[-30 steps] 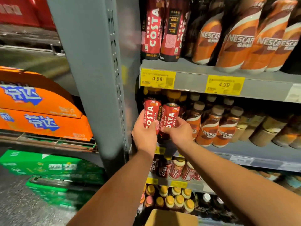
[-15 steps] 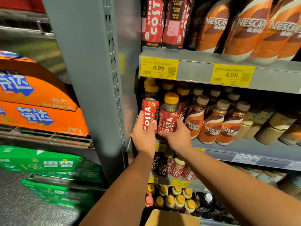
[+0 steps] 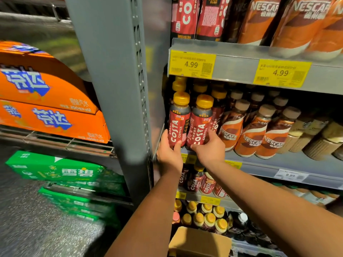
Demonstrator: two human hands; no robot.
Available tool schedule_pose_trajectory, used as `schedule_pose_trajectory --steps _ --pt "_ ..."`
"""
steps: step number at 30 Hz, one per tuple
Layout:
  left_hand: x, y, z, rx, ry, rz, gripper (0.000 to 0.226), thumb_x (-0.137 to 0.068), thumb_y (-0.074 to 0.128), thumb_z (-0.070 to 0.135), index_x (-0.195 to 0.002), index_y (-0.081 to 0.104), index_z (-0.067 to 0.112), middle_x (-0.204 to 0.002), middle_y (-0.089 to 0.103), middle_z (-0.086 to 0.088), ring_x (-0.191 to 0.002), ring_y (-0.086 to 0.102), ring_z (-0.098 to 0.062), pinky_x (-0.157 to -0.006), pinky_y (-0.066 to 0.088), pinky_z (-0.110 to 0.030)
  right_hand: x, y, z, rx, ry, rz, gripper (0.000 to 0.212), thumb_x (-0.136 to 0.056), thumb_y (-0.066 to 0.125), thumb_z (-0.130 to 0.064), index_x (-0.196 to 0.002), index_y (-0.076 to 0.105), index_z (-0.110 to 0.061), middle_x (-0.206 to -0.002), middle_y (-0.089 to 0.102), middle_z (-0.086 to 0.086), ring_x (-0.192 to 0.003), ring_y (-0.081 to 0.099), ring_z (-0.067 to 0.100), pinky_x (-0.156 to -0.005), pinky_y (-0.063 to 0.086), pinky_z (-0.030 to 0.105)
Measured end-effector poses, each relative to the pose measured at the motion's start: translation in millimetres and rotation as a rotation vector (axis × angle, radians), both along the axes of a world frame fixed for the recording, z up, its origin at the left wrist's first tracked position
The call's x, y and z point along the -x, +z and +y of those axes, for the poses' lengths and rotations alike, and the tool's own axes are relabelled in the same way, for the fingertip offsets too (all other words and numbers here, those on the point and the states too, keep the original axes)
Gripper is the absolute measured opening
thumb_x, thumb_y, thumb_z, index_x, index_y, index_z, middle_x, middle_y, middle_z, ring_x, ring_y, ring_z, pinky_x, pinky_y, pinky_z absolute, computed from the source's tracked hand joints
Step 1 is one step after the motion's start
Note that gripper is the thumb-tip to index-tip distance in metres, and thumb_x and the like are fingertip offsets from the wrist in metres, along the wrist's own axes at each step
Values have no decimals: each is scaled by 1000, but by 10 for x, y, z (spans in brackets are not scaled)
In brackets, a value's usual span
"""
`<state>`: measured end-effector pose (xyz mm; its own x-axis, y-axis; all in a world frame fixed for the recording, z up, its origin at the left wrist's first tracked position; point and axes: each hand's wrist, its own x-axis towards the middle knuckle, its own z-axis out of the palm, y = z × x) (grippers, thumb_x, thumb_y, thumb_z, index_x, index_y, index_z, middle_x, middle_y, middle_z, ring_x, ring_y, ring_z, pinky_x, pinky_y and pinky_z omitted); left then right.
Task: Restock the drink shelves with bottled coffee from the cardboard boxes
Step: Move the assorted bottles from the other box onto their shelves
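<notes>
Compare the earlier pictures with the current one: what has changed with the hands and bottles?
Very little. The left hand still grips the left Costa bottle and the right hand the right Costa bottle, at the front left corner of the shelf; nothing was let go. Any shift looks like the camera's. The Nescafé bottles stayed put.

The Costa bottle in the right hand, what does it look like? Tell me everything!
The Costa bottle is clear plastic with dark drink inside, a yellow cap and a red wrap with white COSTA letters running up it. It is nearly upright at the front left of the shelf. The right hand grips its bottom; a twin bottle touches its left side.
</notes>
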<state>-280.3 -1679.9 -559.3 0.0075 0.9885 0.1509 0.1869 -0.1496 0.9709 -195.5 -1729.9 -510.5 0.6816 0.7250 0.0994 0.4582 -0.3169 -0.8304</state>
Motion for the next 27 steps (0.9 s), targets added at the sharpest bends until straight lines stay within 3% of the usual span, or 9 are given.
schedule_pose_trajectory --steps 3,6,8,11,13,16,19,22,27 --pt "3 -5 -75 72 46 -3 40 -91 61 9 -130 53 5 -123 62 -10 -114 57 -19 -93 40 -24 -11 -18 30 34 -26 7 57 -73 79 -13 -125 57 -11 -112 68 5 -101 63 22 -86 49 29" --pt "55 19 -183 129 24 -26 40 -94 57 12 -133 51 5 -126 59 -9 -110 51 -11 -89 36 -20 -8 -25 39 38 -1 11 51 -73 79 -14 -120 58 -12 -111 68 4 -99 64 21 -85 51 29" --pt "108 56 -249 122 -11 14 40 -94 56 13 -133 50 5 -128 57 -9 -112 52 -14 -87 35 -18 7 -6 23 33 19 39 49 -75 78 -14 -120 58 -12 -108 67 0 -97 63 17 -83 49 26" --pt "260 133 -374 105 -126 261 42 -95 54 16 -135 48 10 -134 48 -6 -118 51 -19 -90 37 -19 55 35 -69 10 -13 76 39 -82 70 -12 -119 57 -10 -97 58 -5 -91 55 12 -78 42 24" --pt "400 206 -456 32 -231 472 36 -93 53 17 -129 52 15 -131 48 -5 -112 55 -22 -94 46 -30 89 67 -191 60 -26 -15 25 -83 65 -11 -106 59 -7 -95 59 3 -89 56 19 -70 38 26" --pt "598 332 -579 -89 -406 825 22 -91 49 17 -111 58 13 -116 55 -6 -105 57 -26 -84 50 -37 166 60 -415 304 132 -274 12 -81 59 -11 -92 57 -6 -96 61 13 -91 58 33 -66 39 30" --pt "728 353 -668 -114 -532 1053 20 -90 49 18 -107 58 13 -113 57 -7 -105 57 -27 -84 49 -38 296 4 -639 657 346 -512 26 -85 57 -22 -107 58 -9 -112 63 12 -103 60 33 -77 49 36" --pt "758 222 -796 -107 -652 1185 28 -91 49 21 -118 54 15 -120 55 -7 -111 53 -27 -86 45 -38 403 -177 -881 890 445 -477 32 -88 54 -24 -116 55 -8 -120 58 13 -111 58 34 -83 50 38" --pt "686 -179 -1151 -136 -800 1340 27 -94 44 24 -118 53 13 -120 54 -9 -114 51 -30 -88 43 -38 394 -704 -1330 996 417 -325 38 -88 54 -29 -120 54 -8 -125 56 16 -114 55 35 -88 50 39"
